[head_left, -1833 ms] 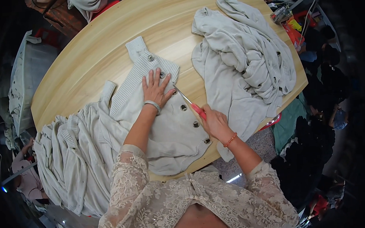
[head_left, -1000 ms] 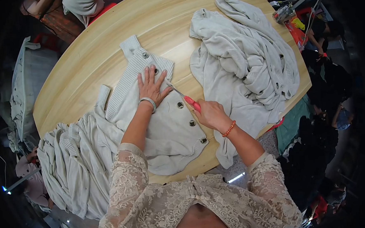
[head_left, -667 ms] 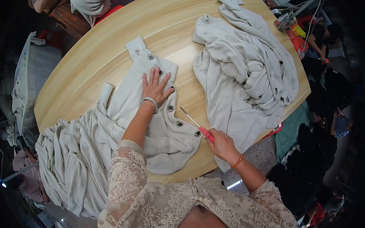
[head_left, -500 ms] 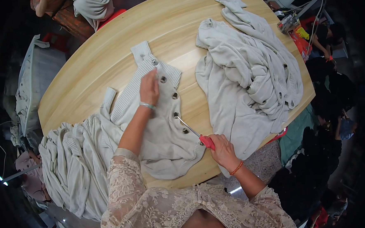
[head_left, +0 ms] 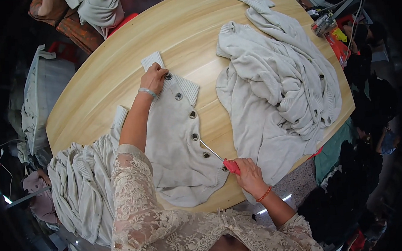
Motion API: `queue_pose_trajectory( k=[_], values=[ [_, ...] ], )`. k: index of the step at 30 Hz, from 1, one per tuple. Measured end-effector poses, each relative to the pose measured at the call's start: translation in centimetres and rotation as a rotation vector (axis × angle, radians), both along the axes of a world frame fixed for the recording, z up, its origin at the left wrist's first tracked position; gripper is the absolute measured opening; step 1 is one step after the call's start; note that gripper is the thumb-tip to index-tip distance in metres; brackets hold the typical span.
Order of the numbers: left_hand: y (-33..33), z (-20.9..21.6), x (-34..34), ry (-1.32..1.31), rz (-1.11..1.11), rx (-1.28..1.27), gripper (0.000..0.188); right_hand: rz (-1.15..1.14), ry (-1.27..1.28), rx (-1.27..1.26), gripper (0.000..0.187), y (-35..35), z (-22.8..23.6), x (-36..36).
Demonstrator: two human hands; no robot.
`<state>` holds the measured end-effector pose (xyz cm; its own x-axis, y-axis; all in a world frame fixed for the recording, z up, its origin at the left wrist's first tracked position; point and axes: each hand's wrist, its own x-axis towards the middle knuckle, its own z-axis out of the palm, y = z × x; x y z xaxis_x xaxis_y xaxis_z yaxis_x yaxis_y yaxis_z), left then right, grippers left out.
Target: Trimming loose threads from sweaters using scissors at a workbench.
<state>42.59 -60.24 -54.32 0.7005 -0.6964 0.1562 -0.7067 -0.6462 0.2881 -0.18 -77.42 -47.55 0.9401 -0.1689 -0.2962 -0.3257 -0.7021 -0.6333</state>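
Observation:
A pale grey knitted cardigan (head_left: 175, 154) lies on the table in front of me. Several large dark buttons run down its right-hand edge. At its far end, by the top button (head_left: 168, 76), my left hand (head_left: 155, 79) has its fingers closed on the knit, partly covering the ribbed band. My right hand (head_left: 251, 173) grips the red handle of a tool with a long thin metal shaft (head_left: 213, 152), perhaps a screwdriver. Its tip points up and left, at the cardigan's edge beside a middle button (head_left: 195, 137); contact is hard to judge.
Another heap of pale knitwear (head_left: 276, 85) covers the table's right side. More folded cardigans (head_left: 83, 186) hang over the left edge of the wooden table (head_left: 107, 71). A white bin (head_left: 40, 100) stands at left; dark cloth (head_left: 349, 177) is piled at right.
My left hand has moved up and left along the cardigan, from lying across it to gripping its far end by the top button. My right hand keeps the tool nearly in place.

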Motion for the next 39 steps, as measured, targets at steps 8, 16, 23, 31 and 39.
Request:
queue_pose_trajectory(
  k=[8, 16, 23, 31, 39],
  values=[
    [-0.4, 0.1, -0.7, -0.105, -0.033, -0.073, 0.005, 0.016, -0.002, 0.005, 0.022, 0.0, -0.1, 0.5],
    [3.5, -0.6, -4.9, 0.217, 0.227, -0.382, 0.006, 0.032, -0.015, 0.005, 0.021, 0.4, 0.0, 0.7],
    [0.7, 2.4, -7.5, 0.239, 0.040, -0.645, 0.007, 0.069, 0.054, -0.001, 0.031, 1.2, 0.7, 0.7],
    [0.8, 1.6, -11.6, 0.788, -0.099, -0.682, 0.008, 0.207, -0.174, -0.119, 0.023, 10.6, -1.2, 3.0],
    [-1.9, -2.3, -19.8, 1.314, 0.256, -0.692, 0.005, 0.008, -0.351, -0.189, 0.038, 12.6, -5.4, 0.8]
  ],
)
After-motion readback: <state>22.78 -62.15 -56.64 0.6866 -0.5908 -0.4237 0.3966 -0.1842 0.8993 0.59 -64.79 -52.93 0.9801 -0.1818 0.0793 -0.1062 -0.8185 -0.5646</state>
